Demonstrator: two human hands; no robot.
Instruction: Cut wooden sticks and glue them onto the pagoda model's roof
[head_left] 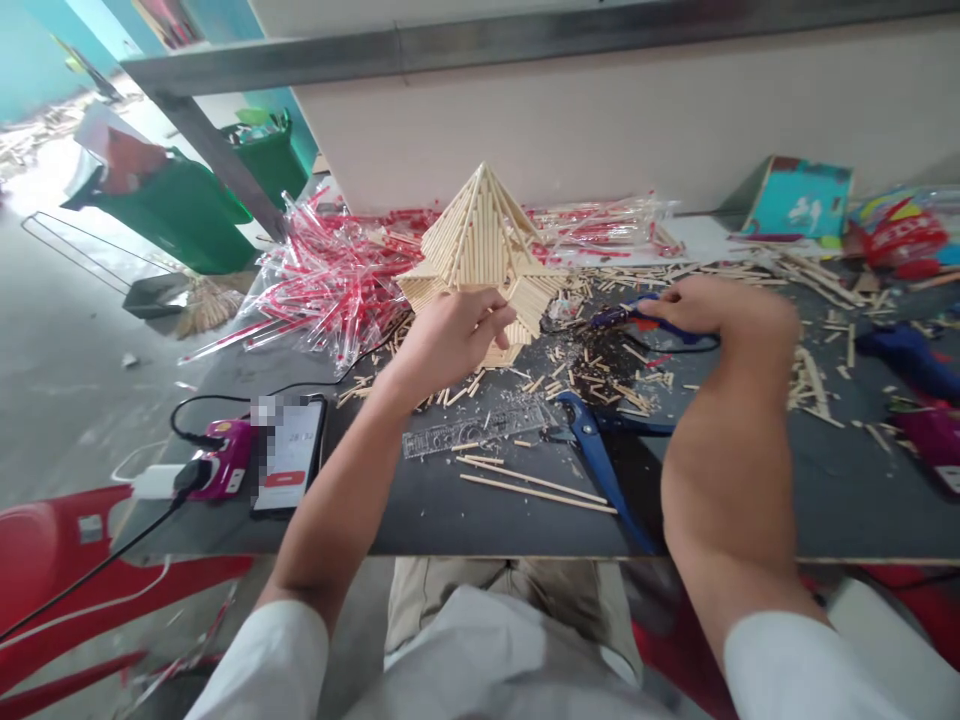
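Observation:
A pointed, star-like model of pale wooden sticks [480, 235] stands upright at the middle of the table. My left hand [465, 325] is in front of its lower part, with fingers curled and closed; what they pinch, if anything, is hidden. To the right of the model, my right hand [690, 303] is wrapped round a blue glue gun [679, 330] with an orange part, its nozzle end pointing left. Nearer me lie a clear ruler [476, 430], blue-handled cutters [600, 460] and a few long thin sticks [536, 490].
Red-and-clear plastic wrappers [330, 270] heap up at the back left. Stick offcuts [615, 395] litter the table. A phone [289, 455] lies beside a purple power adapter [225, 455] with cables. Another blue tool [911, 360] is at the right. Green bins [172, 210] stand on the floor.

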